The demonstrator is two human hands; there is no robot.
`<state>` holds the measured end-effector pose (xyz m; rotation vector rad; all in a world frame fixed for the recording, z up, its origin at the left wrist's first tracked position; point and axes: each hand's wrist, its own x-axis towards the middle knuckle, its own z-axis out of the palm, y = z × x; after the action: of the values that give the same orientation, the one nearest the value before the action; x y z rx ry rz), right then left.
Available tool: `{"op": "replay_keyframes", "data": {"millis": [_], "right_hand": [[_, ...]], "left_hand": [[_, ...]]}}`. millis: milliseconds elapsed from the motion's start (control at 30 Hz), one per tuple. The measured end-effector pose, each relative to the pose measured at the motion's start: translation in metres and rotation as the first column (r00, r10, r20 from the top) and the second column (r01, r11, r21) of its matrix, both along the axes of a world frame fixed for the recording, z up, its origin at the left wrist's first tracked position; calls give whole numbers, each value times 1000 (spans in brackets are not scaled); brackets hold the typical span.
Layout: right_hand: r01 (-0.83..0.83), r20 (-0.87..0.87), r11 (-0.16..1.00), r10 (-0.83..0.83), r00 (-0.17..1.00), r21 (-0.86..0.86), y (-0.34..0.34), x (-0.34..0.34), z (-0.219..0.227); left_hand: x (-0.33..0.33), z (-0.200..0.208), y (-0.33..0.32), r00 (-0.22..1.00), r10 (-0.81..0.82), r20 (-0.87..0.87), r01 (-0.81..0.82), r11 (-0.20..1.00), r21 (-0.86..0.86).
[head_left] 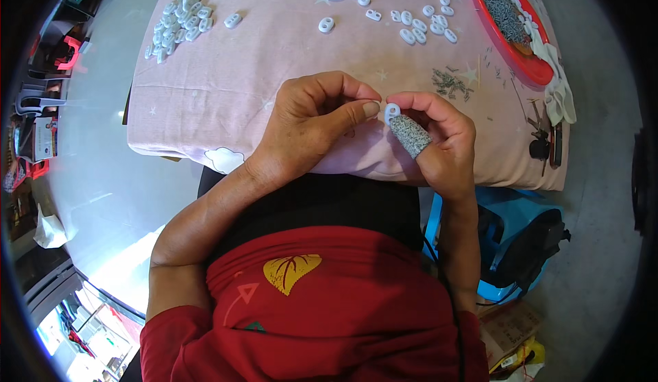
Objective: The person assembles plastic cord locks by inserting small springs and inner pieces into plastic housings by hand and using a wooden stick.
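Item 1: white piece, small, rounded oblong, holed. Location: between the two hands, at the fingertips of the right, above the near edge of the pink-covered surface. Long axis: roughly away from the body, slightly tilted; holed end outward, near end partly hidden by the thumb.

Item 2: right hand. State: gripping the white piece, thumb below and forefinger at its outer end; the thumb wears a speckled grey finger cover. This is the nearer hand, in contact with the piece.

Item 3: left hand. State: thumb and forefinger drawn together in a pinch; whether anything lies between the tips cannot be told. Position: tips just beside the white piece, on its left, a narrow gap apart. The piece thus lies directly rightward of the left fingertips, its long axis running across the line from hand to hand.

Item 4: small dark metal pieces, loose, just beyond the right hand.

Item 5: scattered white pieces, well beyond the hands, mostly ahead of the right.

Item 6: heaped white pieces, beyond the left hand and to its left.

Item 7: red tray, beyond the right hand and to its right, bearing grey metal pieces.
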<state>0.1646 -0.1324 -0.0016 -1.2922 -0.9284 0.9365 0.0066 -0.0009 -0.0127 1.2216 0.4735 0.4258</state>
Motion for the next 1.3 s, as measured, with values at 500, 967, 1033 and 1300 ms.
{"op": "replay_keyframes", "data": {"millis": [500,967,1033,1300], "right_hand": [[-30,-2,999,30,1000,22,2,0,0],[17,20,998,-18,1000,56,8,-7,1],[30,33,998,-32,999,58,10,-9,2],[26,55,999,-28,998,36,11,-6,9]], "left_hand": [[-3,6,7,999,-42,-14,40,988,-150],[-1,4,-5,995,89,-47,-95,984,-152],[0,3,-9,992,118,-41,-122,983,-136],[0,7,-12,992,123,-17,-124,977,-174]]}}
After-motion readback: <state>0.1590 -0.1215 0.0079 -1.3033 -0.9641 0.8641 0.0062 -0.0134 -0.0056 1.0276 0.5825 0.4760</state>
